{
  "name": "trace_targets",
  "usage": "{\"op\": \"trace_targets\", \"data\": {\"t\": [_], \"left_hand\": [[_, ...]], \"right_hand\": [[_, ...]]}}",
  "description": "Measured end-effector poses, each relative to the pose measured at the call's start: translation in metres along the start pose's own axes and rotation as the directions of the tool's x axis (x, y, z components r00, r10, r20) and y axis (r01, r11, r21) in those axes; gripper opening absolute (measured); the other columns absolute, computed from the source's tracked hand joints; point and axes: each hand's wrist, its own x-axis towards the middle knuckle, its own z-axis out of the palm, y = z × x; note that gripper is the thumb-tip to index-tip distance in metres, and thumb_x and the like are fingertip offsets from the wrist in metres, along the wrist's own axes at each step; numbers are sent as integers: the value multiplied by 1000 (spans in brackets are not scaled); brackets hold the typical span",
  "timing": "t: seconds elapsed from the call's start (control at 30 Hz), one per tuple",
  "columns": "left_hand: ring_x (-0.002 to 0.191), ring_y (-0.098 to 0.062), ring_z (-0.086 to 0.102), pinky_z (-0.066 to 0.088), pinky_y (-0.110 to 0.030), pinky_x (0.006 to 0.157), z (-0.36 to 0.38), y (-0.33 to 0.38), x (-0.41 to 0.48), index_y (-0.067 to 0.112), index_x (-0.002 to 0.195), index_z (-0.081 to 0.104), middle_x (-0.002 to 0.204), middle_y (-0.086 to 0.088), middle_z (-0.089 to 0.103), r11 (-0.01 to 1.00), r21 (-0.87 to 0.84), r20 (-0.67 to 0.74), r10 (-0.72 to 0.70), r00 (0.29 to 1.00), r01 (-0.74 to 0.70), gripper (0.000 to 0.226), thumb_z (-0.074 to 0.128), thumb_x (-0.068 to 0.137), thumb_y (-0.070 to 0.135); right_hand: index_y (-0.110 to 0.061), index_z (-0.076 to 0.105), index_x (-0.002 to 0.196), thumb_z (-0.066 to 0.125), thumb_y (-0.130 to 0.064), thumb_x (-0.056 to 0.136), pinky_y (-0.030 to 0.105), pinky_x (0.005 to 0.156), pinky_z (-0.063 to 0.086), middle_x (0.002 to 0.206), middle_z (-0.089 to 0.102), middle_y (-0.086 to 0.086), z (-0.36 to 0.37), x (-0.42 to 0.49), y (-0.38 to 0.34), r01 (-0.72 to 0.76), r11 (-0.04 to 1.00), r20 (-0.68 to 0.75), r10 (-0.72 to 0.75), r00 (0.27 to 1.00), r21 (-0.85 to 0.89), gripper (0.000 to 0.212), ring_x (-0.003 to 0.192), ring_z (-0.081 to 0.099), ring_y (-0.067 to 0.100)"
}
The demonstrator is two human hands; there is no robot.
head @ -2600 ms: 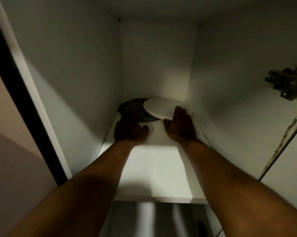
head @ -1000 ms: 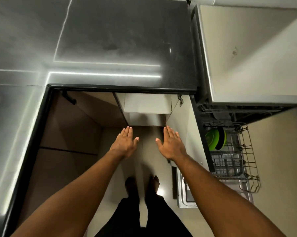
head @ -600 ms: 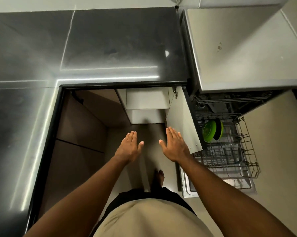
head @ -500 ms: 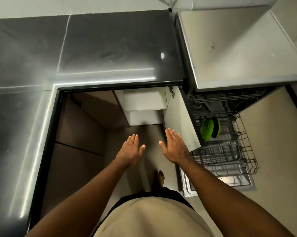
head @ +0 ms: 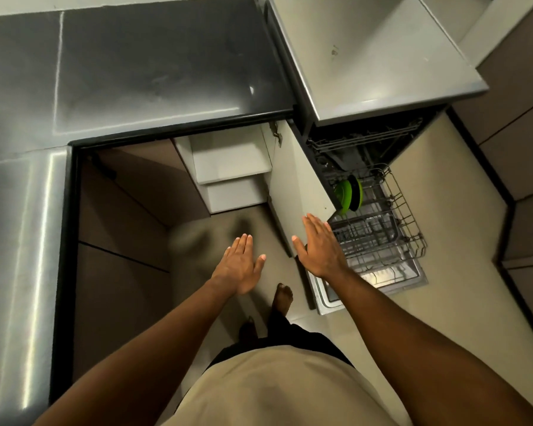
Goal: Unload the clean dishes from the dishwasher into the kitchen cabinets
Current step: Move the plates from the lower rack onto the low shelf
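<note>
1. Landmark. The dishwasher (head: 366, 72) stands at the upper right, seen from above, with a plain grey top panel. All positions below are given relative to it.

2. Dishwasher state. The door (head: 382, 281) is lowered flat in front of the machine. The lower rack (head: 379, 235) is drawn out over the door. The upper rack (head: 366, 138) sits inside the opening, with only its front wires visible.

3. Task items. A green dish (head: 344, 193) stands upright on edge at the rear left of the lower rack. A dark dish (head: 356, 192) stands against its right side. The wire rows in front of them hold no dishes that can be seen.

4. Cabinet. Immediately left of the dishwasher, the cabinet door (head: 299, 186) is swung open with its white inner face showing and a metal hinge (head: 276, 133) at its top. White shelves (head: 231, 158) are visible inside the cabinet, further left of the dishwasher.

5. Hands.
- Left hand (head: 239, 265): flat, palm down, fingers straight and together, holding nothing. It is held over the floor (head: 459, 241), well left of the dishwasher.
- Right hand (head: 320, 247): flat, palm down, fingers straight, holding nothing. It lies at the lower corner of the cabinet door, just left of the lower rack. Contact with the door cannot be determined.

6. Surroundings. A dark glossy countertop (head: 136, 66) runs left of the dishwasher. A bare foot (head: 283, 298) stands on the floor beside the lowered door.
</note>
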Motion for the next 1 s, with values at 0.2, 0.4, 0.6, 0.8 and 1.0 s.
{"op": "trace_targets", "data": {"t": [0.2, 0.4, 0.6, 0.8, 1.0], "left_hand": [[151, -19, -6, 2, -36, 123, 26, 32, -19, 7, 156, -2, 164, -8, -5, 995, 67, 55, 71, 996, -75, 70, 22, 104, 47], [151, -20, -5, 2, -35, 123, 49, 69, -21, 7, 156, 0, 164, -8, -3, 988, 128, 64, 84, 994, -92, 70, 21, 104, 47], [152, -21, -2, 3, -36, 123, 86, 131, -19, 5, 156, 3, 164, -11, 0, 993, 108, 81, 42, 996, -51, 70, 24, 104, 46], [151, -22, -4, 3, -37, 123, 115, 203, -15, 6, 156, 2, 164, -10, -2, 997, 67, 76, 43, 996, -48, 70, 24, 104, 47], [151, -22, -5, 4, -39, 124, 127, 242, 0, 6, 156, 3, 164, -11, -2, 999, 23, 62, 40, 997, -42, 71, 23, 103, 49]], "right_hand": [[-8, 22, 153, 36, -41, 101, 34, 122, 1, 161, 17, 9, 4, -42, 34, -83, 996, -47, 85, 995, 41, 63, 150, 9, 18], [-9, 19, 154, 35, -43, 101, 31, 120, -2, 162, 16, 7, 5, -68, 76, -127, 989, -61, 132, 989, 75, 64, 150, 9, 18], [-10, 22, 153, 29, -49, 97, 34, 122, 2, 161, 18, 8, -4, -95, 138, -127, 983, -37, 132, 990, 133, 69, 150, 11, 19], [-10, 19, 154, 37, -43, 100, 34, 122, 4, 162, 16, 8, -25, -113, 207, -149, 977, -25, 155, 988, 153, 65, 149, 12, 20], [-10, 18, 154, 38, -43, 100, 36, 123, 7, 162, 16, 9, -40, -116, 246, -181, 963, -24, 189, 982, 199, 65, 149, 13, 20]]}}
